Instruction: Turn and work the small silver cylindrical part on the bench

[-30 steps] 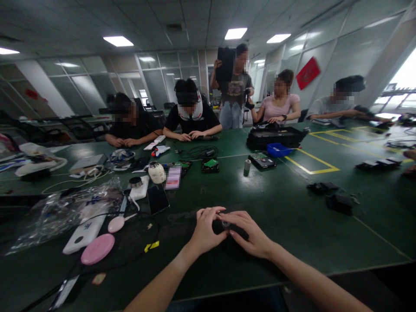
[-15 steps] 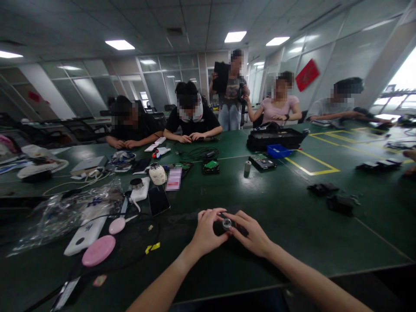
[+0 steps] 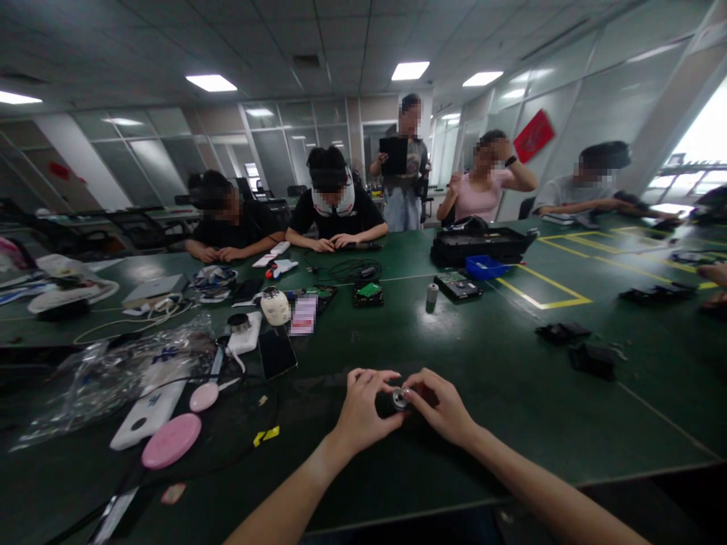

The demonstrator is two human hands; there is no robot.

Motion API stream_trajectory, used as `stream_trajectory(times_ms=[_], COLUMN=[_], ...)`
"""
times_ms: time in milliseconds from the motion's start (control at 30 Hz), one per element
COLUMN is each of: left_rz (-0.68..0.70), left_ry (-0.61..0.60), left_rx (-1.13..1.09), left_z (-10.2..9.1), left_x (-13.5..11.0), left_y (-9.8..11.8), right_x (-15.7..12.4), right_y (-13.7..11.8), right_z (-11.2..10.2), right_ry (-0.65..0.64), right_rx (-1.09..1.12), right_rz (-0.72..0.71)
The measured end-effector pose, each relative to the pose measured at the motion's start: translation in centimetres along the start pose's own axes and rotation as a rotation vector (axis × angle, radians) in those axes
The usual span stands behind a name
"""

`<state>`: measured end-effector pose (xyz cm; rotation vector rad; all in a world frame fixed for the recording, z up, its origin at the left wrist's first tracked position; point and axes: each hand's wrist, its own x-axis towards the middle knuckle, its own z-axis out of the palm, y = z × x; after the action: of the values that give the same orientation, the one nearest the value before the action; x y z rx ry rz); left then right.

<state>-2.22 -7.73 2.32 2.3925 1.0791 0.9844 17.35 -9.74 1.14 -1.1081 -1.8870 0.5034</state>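
A small silvery metal cylinder (image 3: 399,399) with a round ringed top stands in front of me, near the table's front edge. My left hand (image 3: 363,405) curves round it from the left, thumb in front and fingers behind, gripping its side. From the right, my right hand (image 3: 440,405) has its thumb and index finger pinched together at the cylinder's top rim. Whether a small part sits between those fingertips is hidden. Farther back a similar metal cylinder (image 3: 432,297) stands upright by a hard drive (image 3: 457,286).
On the left lie a phone (image 3: 277,351), a pink round case (image 3: 171,440), cables and a crinkled plastic bag (image 3: 122,375). Black parts (image 3: 591,359) lie to the right. A blue tray (image 3: 487,267) and a black case (image 3: 482,244) stand farther back. Several people are across the table.
My right hand has drawn its fingers in from around the cylinder to a pinch at its top. A seated person across has raised an arm to their head; the standing person has shifted a dark panel.
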Motion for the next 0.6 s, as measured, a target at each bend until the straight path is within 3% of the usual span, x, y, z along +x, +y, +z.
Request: stream_trajectory(times_ms=[133, 300, 600], left_rz=[-0.048, -0.052, -0.059], left_ry=[0.005, 0.014, 0.009], left_rx=[0.006, 0.009, 0.000], left_z=[-0.1, 0.0, 0.0], left_x=[0.0, 0.0, 0.0], left_y=[-0.3, -0.3, -0.2], right_x=[0.3, 0.3, 0.2], right_y=[1.5, 3.6, 3.6], right_z=[-0.8, -1.8, -1.7], right_ry=[0.129, -0.009, -0.095], right_rx=[-0.208, -0.457, -0.458], right_rz=[0.083, 0.245, 0.310])
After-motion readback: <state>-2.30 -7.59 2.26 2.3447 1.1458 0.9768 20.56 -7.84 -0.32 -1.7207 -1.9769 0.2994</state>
